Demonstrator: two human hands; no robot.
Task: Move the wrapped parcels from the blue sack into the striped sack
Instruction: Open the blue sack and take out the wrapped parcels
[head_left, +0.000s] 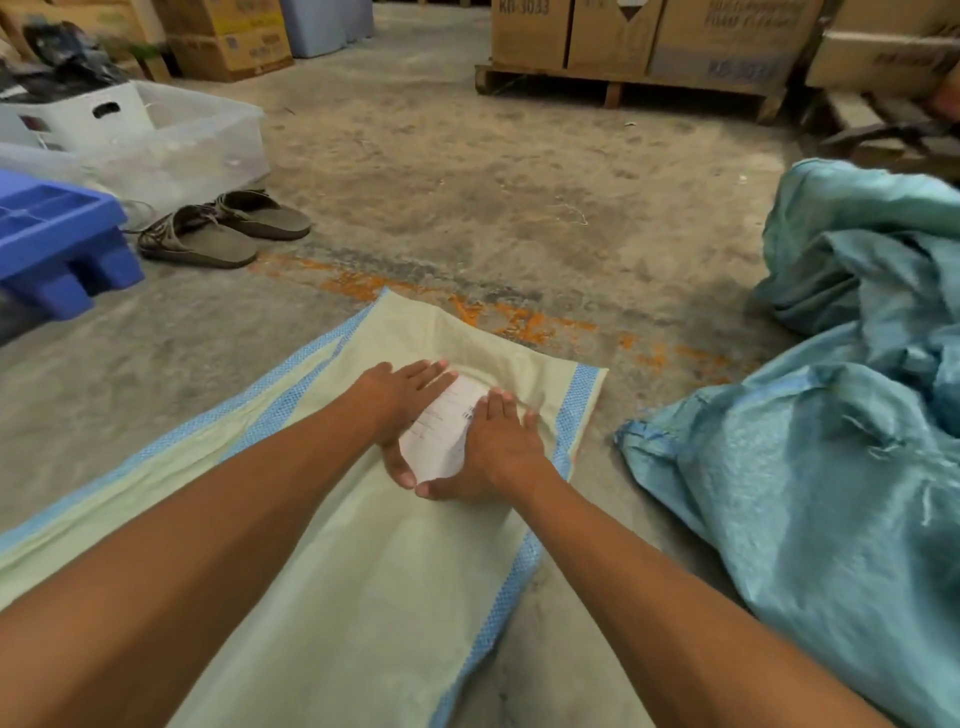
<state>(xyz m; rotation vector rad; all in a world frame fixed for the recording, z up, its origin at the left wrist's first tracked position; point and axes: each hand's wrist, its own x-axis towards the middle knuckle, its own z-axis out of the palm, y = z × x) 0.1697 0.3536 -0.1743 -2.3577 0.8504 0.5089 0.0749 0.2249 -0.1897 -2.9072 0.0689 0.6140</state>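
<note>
Dusty concrete floor (467, 171) | cream blue-striped woven sack (363, 571) flat | left hand (405, 405), right hand (501, 441) gripping white labelled parcel (441, 431) at its mouth

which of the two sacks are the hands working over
The striped sack, cream with blue edge bands, spread flat under the left hand and right hand holding the white parcel. The plain blue sack lies crumpled to the right.
</note>
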